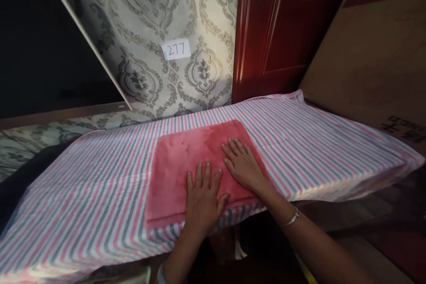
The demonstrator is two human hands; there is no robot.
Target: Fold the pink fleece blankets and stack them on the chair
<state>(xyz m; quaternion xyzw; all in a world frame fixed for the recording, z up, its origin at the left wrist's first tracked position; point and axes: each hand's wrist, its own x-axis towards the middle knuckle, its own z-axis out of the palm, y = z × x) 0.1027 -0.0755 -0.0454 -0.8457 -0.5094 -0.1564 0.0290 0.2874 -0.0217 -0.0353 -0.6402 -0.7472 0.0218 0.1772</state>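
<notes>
Facing wallpaper [149, 9] — pink towel [196, 151] on striped sheet [83, 195]

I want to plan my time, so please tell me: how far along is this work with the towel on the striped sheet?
Done: the striped sheet lies spread out, and the pink towel lies flat on it. In hand: the left hand and right hand press flat on the towel. Left: perhaps the sheet's far corner, which looks slightly raised.
</notes>
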